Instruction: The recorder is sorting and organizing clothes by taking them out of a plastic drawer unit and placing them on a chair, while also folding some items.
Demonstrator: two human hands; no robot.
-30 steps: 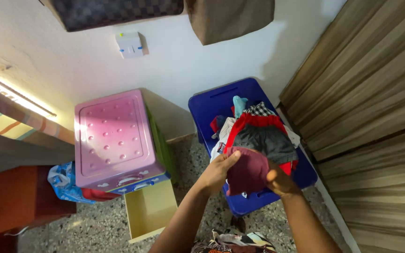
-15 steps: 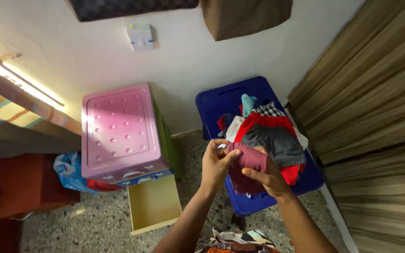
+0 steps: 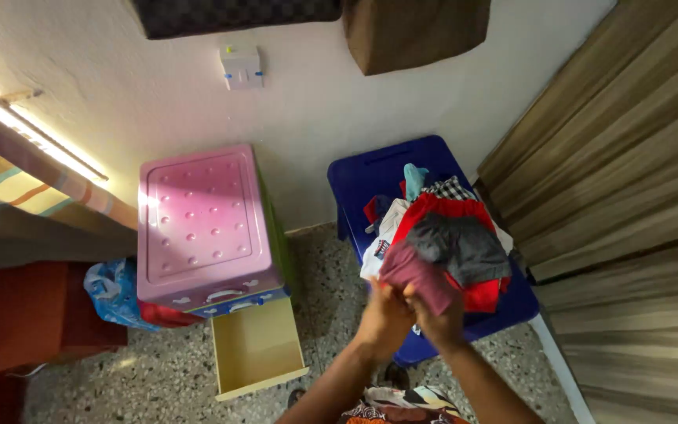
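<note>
Soft matt maroon cloth (image 3: 416, 272), glossy blue plastic bin (image 3: 370, 174) (speckled stone floor (image 3: 331, 275))

We see just one package, a crumpled blue plastic bag (image 3: 110, 288) on the floor left of the pink box (image 3: 202, 222).

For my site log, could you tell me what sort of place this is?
Probably a bedroom or dressing corner at home: a blue tub heaped with clothes, a pink-topped drawer unit with its yellow drawer open, and a curtain.

Drawer unit (image 3: 205, 228) left of bin (image 3: 386, 169), both against wall (image 3: 119, 71), clothes pile (image 3: 441, 235) in bin, open drawer (image 3: 256, 349) below unit, hands (image 3: 410, 310) before bin
</note>
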